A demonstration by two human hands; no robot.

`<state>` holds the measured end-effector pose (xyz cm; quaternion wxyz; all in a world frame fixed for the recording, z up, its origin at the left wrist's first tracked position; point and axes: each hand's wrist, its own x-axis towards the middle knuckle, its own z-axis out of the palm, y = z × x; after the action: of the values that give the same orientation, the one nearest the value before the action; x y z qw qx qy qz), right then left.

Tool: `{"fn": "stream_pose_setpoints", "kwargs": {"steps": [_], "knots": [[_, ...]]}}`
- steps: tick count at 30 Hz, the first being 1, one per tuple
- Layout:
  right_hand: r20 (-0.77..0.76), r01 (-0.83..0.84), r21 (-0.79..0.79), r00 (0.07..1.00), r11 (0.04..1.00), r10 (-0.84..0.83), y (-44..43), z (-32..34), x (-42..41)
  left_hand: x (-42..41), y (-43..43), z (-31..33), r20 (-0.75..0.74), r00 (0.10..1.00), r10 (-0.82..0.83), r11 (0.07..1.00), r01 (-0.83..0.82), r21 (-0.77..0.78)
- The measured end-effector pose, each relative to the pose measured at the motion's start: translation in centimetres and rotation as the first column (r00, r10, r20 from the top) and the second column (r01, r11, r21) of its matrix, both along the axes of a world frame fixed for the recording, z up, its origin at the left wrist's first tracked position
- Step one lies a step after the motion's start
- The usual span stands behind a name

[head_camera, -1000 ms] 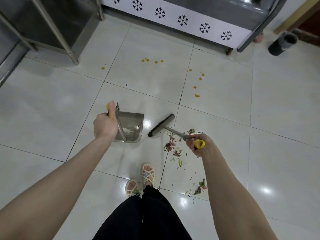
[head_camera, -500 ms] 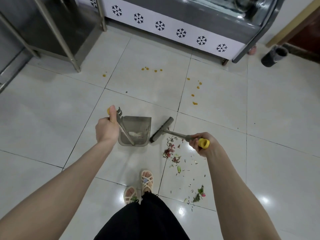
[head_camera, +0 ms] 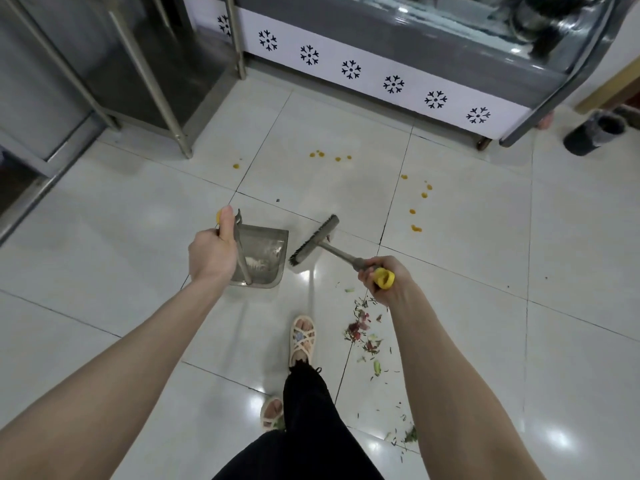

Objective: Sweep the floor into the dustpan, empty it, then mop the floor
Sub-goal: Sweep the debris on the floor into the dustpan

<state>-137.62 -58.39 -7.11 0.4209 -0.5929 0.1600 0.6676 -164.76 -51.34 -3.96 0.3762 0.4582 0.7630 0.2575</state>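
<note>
Left hand: fingers curled round the upright handle of the dustpan, thumb laid along it up to its yellow end.
Dustpan: grey, low over the floor, open mouth towards the broom; pale scraps lie in its pan; whether its base touches the tiles cannot be told.
Right hand: closed round the top of the broom's metal handle, just below the yellow cap.
Broom: short grey brush head, set just beside the dustpan's right edge, bristles down near the tiles.
Litter: green and red scraps strewn on the floor below the right hand, more of it trailing beside the right forearm.
Orange spots: scattered on the tiles beyond the broom.
Sandalled foot: planted between dustpan and litter; black trouser leg above.
Display cabinet: white band with black snowflakes, far side.
Steel table legs: far left.
</note>
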Motion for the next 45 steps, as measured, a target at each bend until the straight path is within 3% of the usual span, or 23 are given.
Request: {"fn": "stream_pose_setpoints", "kwargs": {"steps": [6, 12, 22, 34, 45], "knots": [[0.024, -0.009, 0.004, 1.0, 1.0, 0.009, 8.2, -1.5, 2.7, 2.3, 6.8, -0.5, -0.054, 0.998, 0.025, 1.0, -0.025, -0.01], [-0.056, 0.003, 0.008, 0.998, 1.0, -0.002, 17.3, -2.3, 7.5, 6.0, 14.8, -1.1, -0.072, 0.996, 0.053, 0.998, -0.055, -0.025], [-0.083, 0.126, -0.058, 0.988, 0.99, -0.131, 22.5, -4.5, 10.8, 9.6, 20.0, -1.5, -0.066, 0.998, -0.002, 0.999, -0.001, -0.048], [-0.113, 0.333, -0.183, 0.928, 0.925, -0.356, 13.7, -5.2, 10.6, 10.6, 16.2, -1.7, -0.05, 0.994, -0.098, 0.994, 0.095, -0.06], [-0.046, 0.413, -0.148, 0.905, 0.899, -0.423, -3.3, -5.6, 4.2, 5.6, 3.9, -2.3, -0.038, 0.979, -0.2, 0.98, 0.198, -0.034]]}}
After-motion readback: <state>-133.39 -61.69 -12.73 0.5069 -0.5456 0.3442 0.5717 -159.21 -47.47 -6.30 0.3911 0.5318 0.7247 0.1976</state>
